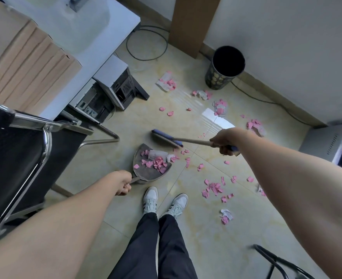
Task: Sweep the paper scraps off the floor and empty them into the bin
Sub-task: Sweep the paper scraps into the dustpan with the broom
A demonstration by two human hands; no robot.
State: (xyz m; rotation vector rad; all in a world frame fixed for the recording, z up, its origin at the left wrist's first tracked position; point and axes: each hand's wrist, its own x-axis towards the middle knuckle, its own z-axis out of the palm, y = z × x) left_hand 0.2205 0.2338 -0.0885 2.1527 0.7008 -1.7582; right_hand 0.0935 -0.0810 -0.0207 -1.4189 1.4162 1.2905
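Note:
My left hand (122, 183) grips the handle of a grey dustpan (146, 174) lying on the floor just ahead of my feet. Pink and white paper scraps (158, 162) lie in the pan. My right hand (225, 140) holds the wooden handle of a blue-headed broom (166, 136), whose head sits just beyond the pan's mouth. More pink scraps (213, 188) are scattered over the tiles to the right and further off (169, 83). A dark round bin (224, 67) stands open by the far wall.
A black chair with a chrome frame (35, 137) stands close on my left, beside a white desk (97, 31) with computer cases (113, 87) under it. A cable (146, 43) loops on the floor. A grey box (331, 141) sits at right. A chair leg (276, 260) shows bottom right.

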